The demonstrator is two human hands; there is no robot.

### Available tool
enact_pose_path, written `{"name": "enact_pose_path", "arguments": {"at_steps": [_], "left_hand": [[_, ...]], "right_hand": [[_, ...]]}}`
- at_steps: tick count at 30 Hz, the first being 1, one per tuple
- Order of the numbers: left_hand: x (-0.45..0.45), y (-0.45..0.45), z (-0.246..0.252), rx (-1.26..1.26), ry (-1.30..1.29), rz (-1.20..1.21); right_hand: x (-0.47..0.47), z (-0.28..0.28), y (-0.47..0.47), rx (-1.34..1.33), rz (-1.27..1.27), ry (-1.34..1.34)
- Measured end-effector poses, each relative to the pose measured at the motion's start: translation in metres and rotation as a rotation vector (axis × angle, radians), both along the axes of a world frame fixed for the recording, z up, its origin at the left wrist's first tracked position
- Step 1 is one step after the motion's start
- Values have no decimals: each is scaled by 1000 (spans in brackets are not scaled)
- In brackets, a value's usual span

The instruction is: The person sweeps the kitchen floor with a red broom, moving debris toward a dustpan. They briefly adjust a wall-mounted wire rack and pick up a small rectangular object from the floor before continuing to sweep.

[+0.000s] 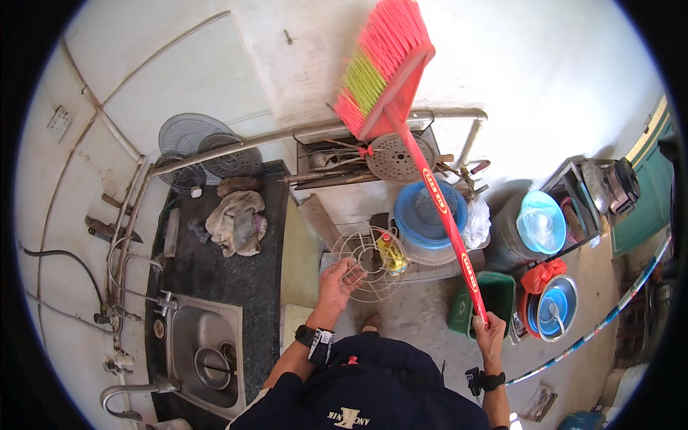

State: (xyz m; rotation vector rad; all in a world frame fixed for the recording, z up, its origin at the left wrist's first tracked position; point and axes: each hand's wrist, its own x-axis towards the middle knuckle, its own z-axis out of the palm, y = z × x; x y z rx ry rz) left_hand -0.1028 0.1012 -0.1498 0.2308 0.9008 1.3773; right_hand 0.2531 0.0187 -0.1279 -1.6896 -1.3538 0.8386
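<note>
My left hand [342, 280] holds a round wire rack [371, 263] by its near-left edge, in front of my body. Through the wires shows a yellow bottle [391, 253] with a red cap. My right hand [491, 332] grips the lower end of a red broom handle [451, 228]. The broom's head [388, 70], with pink and yellow-green bristles, is raised towards the wall at the top. A blue basin [411, 212] is partly behind the handle.
At left lie a grey rag [236, 223] on the black counter [215, 279] and a pan in the steel sink [180, 344]. A green bin [462, 309], a steel basin [571, 293] and a black rack [588, 215] stand at right. Knives [110, 228] hang at the left wall.
</note>
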Motion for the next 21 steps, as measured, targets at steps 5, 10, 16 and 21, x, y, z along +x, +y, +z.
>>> {"name": "enact_pose_path", "arguments": {"at_steps": [5,10,16,21], "left_hand": [[-2,-1,2,-28,-16,26],[-6,-6,-1,-52,10,46],[-9,-2,10,-61,5,38],[-20,15,34,71,-12,91]], "right_hand": [[14,16,17,50,-66,-11],[47,29,10,106,-184,-222],[68,25,-18,118,-326,-281],[63,11,-34,243,-421,-226]]}}
